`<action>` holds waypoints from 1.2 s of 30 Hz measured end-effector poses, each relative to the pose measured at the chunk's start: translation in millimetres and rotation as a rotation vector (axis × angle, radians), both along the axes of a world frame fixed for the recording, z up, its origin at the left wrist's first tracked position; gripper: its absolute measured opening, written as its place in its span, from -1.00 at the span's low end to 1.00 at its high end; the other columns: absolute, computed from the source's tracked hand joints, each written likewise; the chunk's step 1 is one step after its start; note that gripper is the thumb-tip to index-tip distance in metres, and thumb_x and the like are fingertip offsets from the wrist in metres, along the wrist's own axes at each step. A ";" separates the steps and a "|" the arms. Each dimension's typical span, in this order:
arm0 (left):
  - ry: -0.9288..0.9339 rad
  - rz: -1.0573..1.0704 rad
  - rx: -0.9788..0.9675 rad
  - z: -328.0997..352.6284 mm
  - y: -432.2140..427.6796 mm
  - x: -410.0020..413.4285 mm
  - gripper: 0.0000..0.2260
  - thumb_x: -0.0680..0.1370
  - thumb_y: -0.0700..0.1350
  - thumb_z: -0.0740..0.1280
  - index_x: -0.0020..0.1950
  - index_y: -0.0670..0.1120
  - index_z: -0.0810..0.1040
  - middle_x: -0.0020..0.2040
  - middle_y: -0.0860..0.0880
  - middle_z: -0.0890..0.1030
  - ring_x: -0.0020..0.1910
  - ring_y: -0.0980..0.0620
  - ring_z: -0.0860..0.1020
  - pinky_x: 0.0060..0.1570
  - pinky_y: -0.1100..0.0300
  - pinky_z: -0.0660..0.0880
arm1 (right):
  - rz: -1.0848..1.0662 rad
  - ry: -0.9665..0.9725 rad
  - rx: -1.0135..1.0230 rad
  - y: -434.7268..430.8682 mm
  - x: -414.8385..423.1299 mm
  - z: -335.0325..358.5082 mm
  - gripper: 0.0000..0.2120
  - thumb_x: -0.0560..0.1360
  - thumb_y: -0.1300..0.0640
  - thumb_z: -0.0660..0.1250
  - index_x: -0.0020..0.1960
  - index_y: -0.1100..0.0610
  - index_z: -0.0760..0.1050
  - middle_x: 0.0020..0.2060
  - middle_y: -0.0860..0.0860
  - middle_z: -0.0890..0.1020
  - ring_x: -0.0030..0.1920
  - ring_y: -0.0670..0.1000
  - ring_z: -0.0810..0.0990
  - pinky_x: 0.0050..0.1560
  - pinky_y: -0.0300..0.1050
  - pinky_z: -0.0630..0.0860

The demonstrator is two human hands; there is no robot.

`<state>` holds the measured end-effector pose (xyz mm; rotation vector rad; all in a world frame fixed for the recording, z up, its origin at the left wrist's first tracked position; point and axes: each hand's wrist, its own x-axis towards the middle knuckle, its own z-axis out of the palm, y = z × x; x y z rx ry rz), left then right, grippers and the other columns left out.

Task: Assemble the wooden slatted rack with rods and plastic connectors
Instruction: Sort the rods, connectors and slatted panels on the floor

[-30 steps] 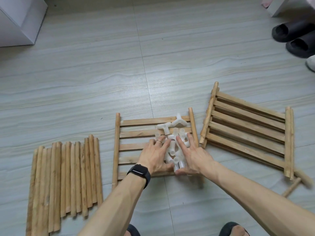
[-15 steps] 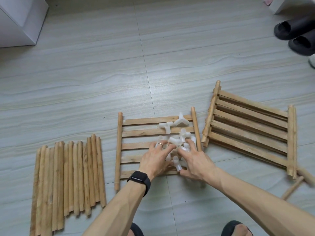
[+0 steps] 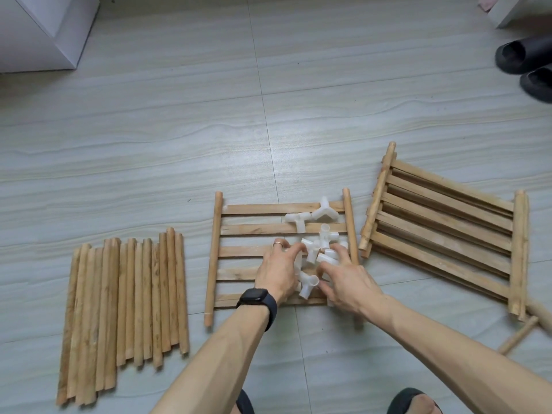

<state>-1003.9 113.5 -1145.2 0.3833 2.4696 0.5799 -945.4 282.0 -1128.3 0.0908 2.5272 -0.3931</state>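
Flanking the connectors (image 3: 311, 249) heaped between them, left hand (image 3: 276, 274) and right hand (image 3: 348, 280) curled inward (actual grip couldn't be told).

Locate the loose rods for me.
Head view, left side: the loose rods lie on the floor, left of the slatted panel holding the connectors.

I look down on a floor (image 3: 149, 130) of pale grey tiles with a wavy, wood-like grain, and a thin joint line (image 3: 263, 100) runs up the middle. A white cabinet (image 3: 44, 31) stands at top left. The corner of another white unit (image 3: 513, 10) shows at top right, with black slippers (image 3: 525, 55) near it. The light is soft and even.
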 end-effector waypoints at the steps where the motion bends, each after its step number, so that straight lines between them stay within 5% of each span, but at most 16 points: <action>1: -0.002 0.024 0.032 -2.0 -0.7 -0.6 -0.49 0.48 -0.32 0.30 0.29 0.20 0.42 0.30 -0.03 0.34 0.19 -0.13 0.48 0.08 0.00 0.55 | -0.012 0.007 -0.004 -0.6 -0.5 -0.6 -0.79 0.60 -0.15 0.28 0.15 -0.08 0.44 0.52 0.06 0.07 0.05 0.29 0.63 0.15 0.09 0.57; 11: -0.072 0.308 0.298 23.6 -40.6 -14.3 -0.48 0.44 -0.32 0.31 0.26 0.20 0.50 0.25 0.03 0.40 0.08 0.08 0.41 -0.02 0.32 0.35 | -0.196 0.136 -0.213 9.5 10.1 13.6 -0.89 0.58 0.03 0.37 0.08 -0.12 0.50 0.50 0.04 0.18 0.39 0.21 0.45 0.36 0.14 0.44; 15: -0.073 0.473 0.419 43.1 -87.7 3.1 -0.45 0.41 -0.31 0.33 0.20 0.30 0.50 0.16 0.19 0.41 0.06 -0.01 0.50 0.05 0.09 0.55 | -0.225 0.251 -0.290 3.5 6.7 41.2 -0.87 0.54 0.04 0.42 0.03 -0.17 0.54 0.45 0.02 0.25 0.39 0.17 0.42 0.30 0.07 0.46; 19: -0.111 0.732 0.481 51.1 -153.0 39.4 -0.45 0.45 -0.32 0.37 0.18 0.34 0.52 0.26 0.06 0.40 0.16 0.02 0.50 0.02 0.02 0.62 | -0.054 0.253 -0.337 -34.3 -3.4 77.2 -0.88 0.54 -0.01 0.44 0.03 -0.20 0.55 0.45 0.02 0.29 0.41 0.11 0.39 0.29 -0.03 0.38; 24: -0.052 1.068 0.371 40.7 -233.2 116.8 -0.51 0.47 -0.31 0.39 0.21 0.24 0.52 0.23 0.00 0.49 0.03 0.07 0.56 -0.20 0.11 0.63 | 0.243 0.015 -0.390 -135.0 2.2 89.4 -0.84 0.53 -0.06 0.39 0.10 -0.21 0.52 0.44 -0.02 0.28 0.28 0.09 0.52 0.26 -0.10 0.41; 28: -0.106 1.279 0.239 21.0 -277.4 171.1 -0.48 0.43 -0.36 0.37 0.23 0.17 0.54 0.21 -0.06 0.49 -0.04 -0.03 0.58 -0.17 -0.06 0.67 | 0.317 -0.110 -0.444 -219.4 27.6 60.0 -0.84 0.55 -0.03 0.36 0.12 -0.19 0.53 0.43 -0.02 0.32 0.37 0.08 0.44 0.35 -0.05 0.40; 36: -0.154 1.292 0.048 10.4 -322.9 192.0 -0.50 0.44 -0.29 0.33 0.31 0.13 0.49 0.20 -0.10 0.40 -0.04 -0.07 0.56 0.04 -0.13 0.62 | 0.266 -0.276 -0.551 -319.3 76.1 22.1 -0.76 0.56 -0.02 0.33 0.22 -0.13 0.54 0.42 0.01 0.33 0.36 0.06 0.44 0.36 -0.08 0.38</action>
